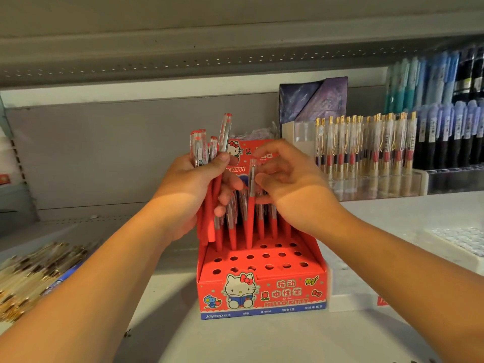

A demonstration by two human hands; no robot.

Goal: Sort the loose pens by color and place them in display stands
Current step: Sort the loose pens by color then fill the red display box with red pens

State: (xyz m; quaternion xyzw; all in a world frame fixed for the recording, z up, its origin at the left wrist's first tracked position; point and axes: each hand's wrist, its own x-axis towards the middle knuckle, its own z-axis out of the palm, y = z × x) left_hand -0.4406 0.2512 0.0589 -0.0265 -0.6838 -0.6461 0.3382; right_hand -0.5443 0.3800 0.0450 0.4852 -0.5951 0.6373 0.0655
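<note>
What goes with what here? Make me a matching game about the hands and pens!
1. left hand
2. right hand
3. gold-clip pens
4. loose pen pile

A. lying on the shelf, far left
B. pinching one red pen
C. standing in the clear stand, right
D. gripping a bunch of red pens

Pairs: 1-D, 2-B, 3-C, 4-A

Purple marbled box (314, 100) upright, behind and above right hand (285, 179). White carton (351, 289) below right hand, on white shelf board (392, 213). White tray (453, 251), glittery contents, far right of same hand. Grey back panel (104, 153) left of left hand (193, 184). Perforated upper shelf (157, 64) above both hands.
</note>
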